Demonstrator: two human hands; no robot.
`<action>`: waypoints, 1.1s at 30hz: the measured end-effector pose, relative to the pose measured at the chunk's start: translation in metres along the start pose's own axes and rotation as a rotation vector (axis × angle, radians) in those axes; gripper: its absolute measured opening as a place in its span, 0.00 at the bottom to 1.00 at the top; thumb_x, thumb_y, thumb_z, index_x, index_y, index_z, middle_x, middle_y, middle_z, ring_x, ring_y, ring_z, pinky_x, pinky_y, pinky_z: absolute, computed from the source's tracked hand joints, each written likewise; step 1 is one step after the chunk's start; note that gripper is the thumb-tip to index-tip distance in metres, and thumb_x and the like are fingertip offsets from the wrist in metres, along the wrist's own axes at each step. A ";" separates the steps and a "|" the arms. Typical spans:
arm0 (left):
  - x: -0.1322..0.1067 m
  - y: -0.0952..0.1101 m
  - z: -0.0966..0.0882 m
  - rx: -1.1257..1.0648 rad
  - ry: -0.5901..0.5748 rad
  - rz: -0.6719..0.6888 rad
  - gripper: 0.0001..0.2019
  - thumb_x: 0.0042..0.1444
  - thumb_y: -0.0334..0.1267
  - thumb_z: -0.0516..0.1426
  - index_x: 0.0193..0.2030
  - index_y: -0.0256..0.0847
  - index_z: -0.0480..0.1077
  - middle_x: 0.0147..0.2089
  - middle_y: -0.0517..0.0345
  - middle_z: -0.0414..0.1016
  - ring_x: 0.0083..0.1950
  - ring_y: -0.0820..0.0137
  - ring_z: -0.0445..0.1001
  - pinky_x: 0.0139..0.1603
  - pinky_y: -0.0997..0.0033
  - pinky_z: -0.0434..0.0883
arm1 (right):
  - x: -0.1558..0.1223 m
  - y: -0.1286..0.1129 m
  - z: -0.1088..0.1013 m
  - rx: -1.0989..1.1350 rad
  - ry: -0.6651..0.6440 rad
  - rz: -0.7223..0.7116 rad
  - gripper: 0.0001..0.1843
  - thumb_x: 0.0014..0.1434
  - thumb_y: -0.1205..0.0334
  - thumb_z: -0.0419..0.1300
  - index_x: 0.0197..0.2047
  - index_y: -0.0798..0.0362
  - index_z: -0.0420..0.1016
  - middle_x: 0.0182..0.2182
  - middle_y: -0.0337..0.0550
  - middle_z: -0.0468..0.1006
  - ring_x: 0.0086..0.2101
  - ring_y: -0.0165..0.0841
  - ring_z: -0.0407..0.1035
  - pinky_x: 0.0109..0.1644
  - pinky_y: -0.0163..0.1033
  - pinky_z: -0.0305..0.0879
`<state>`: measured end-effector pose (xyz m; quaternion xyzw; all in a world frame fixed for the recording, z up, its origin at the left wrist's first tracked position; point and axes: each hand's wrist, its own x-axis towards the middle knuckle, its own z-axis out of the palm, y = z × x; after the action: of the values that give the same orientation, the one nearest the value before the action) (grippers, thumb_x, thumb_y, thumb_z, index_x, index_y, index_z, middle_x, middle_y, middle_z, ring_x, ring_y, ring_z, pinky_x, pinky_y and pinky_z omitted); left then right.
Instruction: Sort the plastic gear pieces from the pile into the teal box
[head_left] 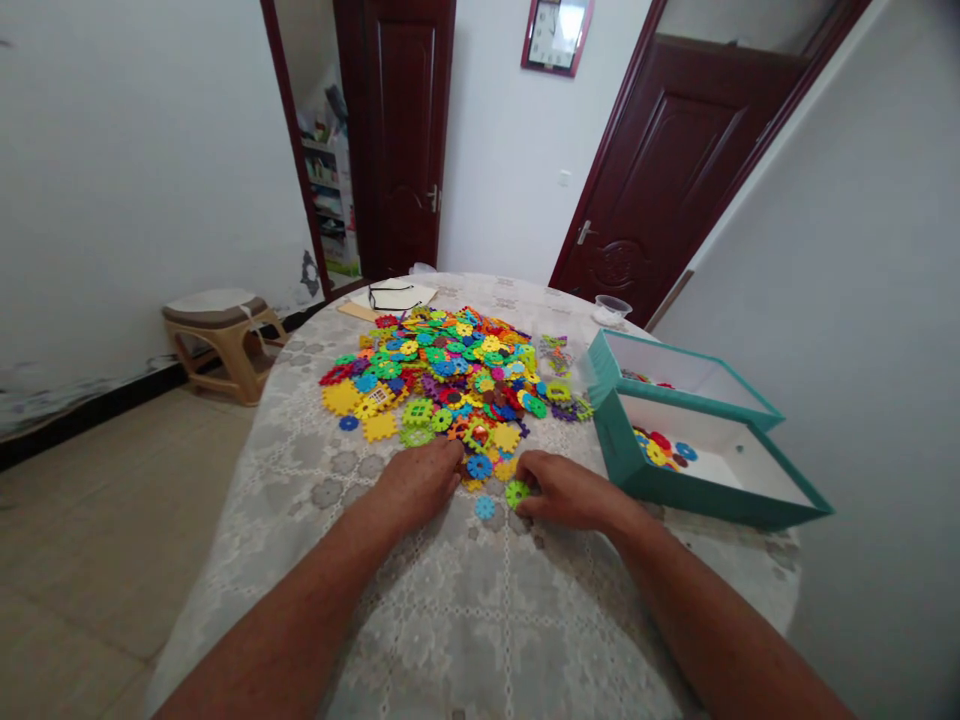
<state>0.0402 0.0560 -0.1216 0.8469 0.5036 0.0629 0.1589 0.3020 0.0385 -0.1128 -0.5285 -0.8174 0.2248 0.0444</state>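
A heap of colourful plastic gear-shaped pieces [450,365] covers the middle of the table. My left hand [424,478] is at the heap's front edge, its fingers curled together; whatever they hold, if anything, is hidden. A yellow-green gear-shaped piece [516,494] sits between the thumb and fingers of my right hand [559,487]. Just left of that piece, a light blue gear-shaped piece [485,508] lies alone on the tablecloth. Between my hands, a darker blue gear-shaped piece [478,467] rests among yellow ones at the heap's near side.
On the right stand a teal box [712,502] with a few pieces inside and a second teal box part [694,365] behind it. A clear plastic bag [559,355] lies beside the heap. Glasses [394,298] rest on papers at the back; a clear bowl [613,308] is at the far right.
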 end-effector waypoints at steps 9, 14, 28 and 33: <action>0.000 0.004 0.002 0.010 0.024 -0.046 0.13 0.63 0.46 0.58 0.50 0.43 0.71 0.53 0.45 0.76 0.52 0.54 0.77 0.47 0.60 0.70 | 0.023 0.024 -0.008 0.131 0.047 0.019 0.13 0.56 0.67 0.62 0.46 0.51 0.76 0.32 0.37 0.76 0.30 0.31 0.66 0.33 0.35 0.54; 0.003 0.006 0.008 0.029 0.048 -0.047 0.15 0.62 0.49 0.59 0.50 0.43 0.71 0.56 0.45 0.75 0.55 0.53 0.75 0.48 0.60 0.71 | 0.022 0.024 0.005 0.085 0.125 0.034 0.10 0.59 0.64 0.61 0.45 0.53 0.76 0.35 0.40 0.77 0.34 0.34 0.68 0.36 0.36 0.56; 0.008 0.006 0.018 -0.085 0.098 -0.014 0.13 0.60 0.41 0.59 0.51 0.43 0.67 0.54 0.47 0.77 0.52 0.58 0.76 0.47 0.64 0.68 | 0.020 0.013 0.013 -0.015 0.157 -0.013 0.09 0.60 0.63 0.61 0.45 0.54 0.73 0.43 0.48 0.75 0.43 0.38 0.68 0.47 0.39 0.59; 0.008 0.006 0.016 -0.206 0.093 0.020 0.10 0.62 0.38 0.56 0.50 0.44 0.66 0.49 0.52 0.78 0.46 0.63 0.76 0.41 0.69 0.65 | 0.021 0.014 0.015 0.034 0.166 -0.030 0.07 0.59 0.64 0.61 0.42 0.53 0.71 0.40 0.44 0.75 0.40 0.36 0.67 0.42 0.37 0.57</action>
<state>0.0534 0.0570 -0.1348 0.8273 0.4927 0.1553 0.2207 0.3003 0.0572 -0.1354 -0.5322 -0.8149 0.1933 0.1241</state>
